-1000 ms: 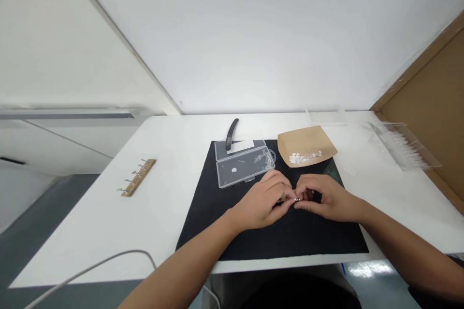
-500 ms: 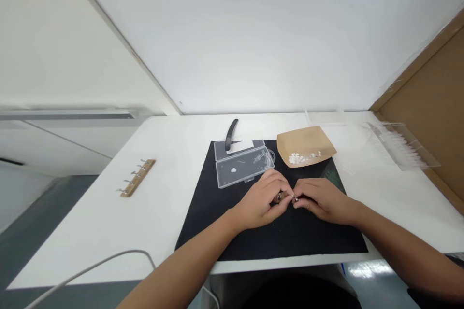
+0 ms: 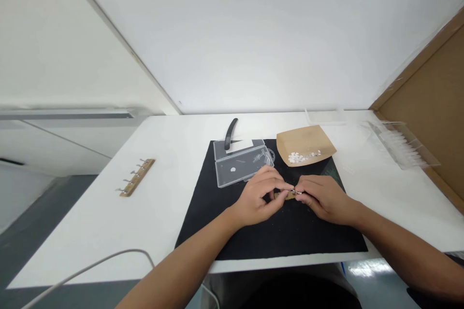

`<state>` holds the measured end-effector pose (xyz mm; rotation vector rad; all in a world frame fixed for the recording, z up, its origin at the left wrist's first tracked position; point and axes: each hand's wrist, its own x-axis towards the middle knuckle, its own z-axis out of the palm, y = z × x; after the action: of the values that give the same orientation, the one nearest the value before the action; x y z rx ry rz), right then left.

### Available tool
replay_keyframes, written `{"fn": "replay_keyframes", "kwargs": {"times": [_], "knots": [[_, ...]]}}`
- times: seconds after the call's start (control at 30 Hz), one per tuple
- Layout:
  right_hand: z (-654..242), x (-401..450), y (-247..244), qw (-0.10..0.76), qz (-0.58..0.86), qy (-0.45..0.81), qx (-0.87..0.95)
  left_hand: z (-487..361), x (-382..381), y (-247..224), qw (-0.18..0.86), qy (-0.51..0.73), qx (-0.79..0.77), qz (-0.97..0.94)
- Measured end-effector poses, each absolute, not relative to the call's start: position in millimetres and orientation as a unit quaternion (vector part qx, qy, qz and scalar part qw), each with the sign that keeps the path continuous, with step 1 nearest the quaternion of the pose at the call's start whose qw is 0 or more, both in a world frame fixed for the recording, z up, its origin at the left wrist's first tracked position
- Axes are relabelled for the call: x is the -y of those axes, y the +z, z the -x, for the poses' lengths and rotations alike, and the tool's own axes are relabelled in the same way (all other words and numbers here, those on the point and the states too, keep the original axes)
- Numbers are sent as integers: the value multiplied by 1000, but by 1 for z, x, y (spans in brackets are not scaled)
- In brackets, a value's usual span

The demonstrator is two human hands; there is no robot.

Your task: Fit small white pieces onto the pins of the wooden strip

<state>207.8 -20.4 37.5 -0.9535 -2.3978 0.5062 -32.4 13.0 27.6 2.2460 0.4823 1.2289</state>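
My left hand (image 3: 259,198) and my right hand (image 3: 324,198) meet fingertip to fingertip above a black mat (image 3: 253,244). Between them shows a small metal clip (image 3: 296,192), pinched by my right thumb and fingers. My left thumb and forefinger are closed at the clip's other end; whatever they pinch is too small to make out. A short wooden strip (image 3: 290,196) shows just under the fingertips, partly covered by my left hand. Behind my left hand, a clear plastic case (image 3: 232,178) lies open with small pale pieces inside.
A black curved file (image 3: 230,134) rests on the case lid. Small white pieces (image 3: 297,158) lie in a brown cardboard tray (image 3: 304,136). At left is a wooden strip with upright metal clips (image 3: 137,178); at right, a clear box of pale false nails (image 3: 402,147). A cable (image 3: 97,263) crosses the front left.
My left fingers have straightened and drawn slightly left, so more of the wooden strip and the metal clip shows between my hands. My right hand has barely moved.
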Motion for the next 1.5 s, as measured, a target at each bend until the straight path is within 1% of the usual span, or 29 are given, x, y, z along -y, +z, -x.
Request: {"fn": "replay_keyframes", "kwargs": {"times": [0.2, 0.43, 0.63, 0.8, 1.07, 1.33, 1.5], "knots": [[-206, 23, 34, 252, 350, 170, 886, 32, -11, 23, 309, 466, -195, -806], [-205, 25, 34, 242, 350, 176, 888, 31, -6, 22, 394, 457, -202, -772], [-204, 26, 36, 250, 354, 182, 883, 31, -3, 25, 415, 447, -212, -764], [-203, 26, 36, 273, 358, 142, 882, 31, -3, 26, 420, 451, -217, -757], [-203, 27, 34, 267, 356, 90, 891, 31, -4, 22, 391, 453, -216, -771], [-200, 28, 32, 257, 348, 95, 896, 28, -1, 23, 377, 455, -228, -774], [-198, 29, 32, 254, 347, 136, 893, 26, 2, 25, 379, 459, -240, -767]]}}
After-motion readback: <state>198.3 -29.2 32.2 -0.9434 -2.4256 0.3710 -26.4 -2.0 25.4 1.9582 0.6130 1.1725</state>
